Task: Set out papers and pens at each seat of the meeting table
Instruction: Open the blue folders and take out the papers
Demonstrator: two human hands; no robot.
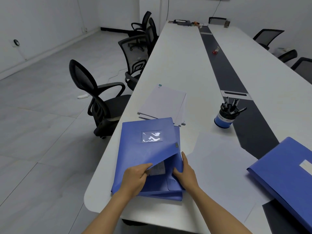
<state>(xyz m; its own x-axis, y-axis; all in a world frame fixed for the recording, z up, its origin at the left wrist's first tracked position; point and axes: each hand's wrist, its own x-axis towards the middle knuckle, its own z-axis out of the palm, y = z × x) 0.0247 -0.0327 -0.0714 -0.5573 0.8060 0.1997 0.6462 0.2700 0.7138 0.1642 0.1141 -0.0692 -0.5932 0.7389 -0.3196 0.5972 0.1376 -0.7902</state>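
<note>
Clearly, the left grip [135, 178] pinched the folder [143, 149] flap open; the right grip [185, 173] held its inner edge. The papers [163, 103] lay at twelve o'clock, long axis away; pens [233, 105] at two, nearer the right grip.

White worktop [177, 65], dark grey centre strip [226, 70]. Blue folder [143, 149]; second folder [287, 174] likewise blue. White paper stack [162, 103], teal clip [159, 85]. Blue pen pot [223, 121]. Black mesh chair [94, 92].

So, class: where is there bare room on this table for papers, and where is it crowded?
Bare: the white tabletop between the paper stack and the far clutter, and right of the dark strip beyond the pen cup. Crowded: the near end: held folder, loose sheet, second folder.
</note>
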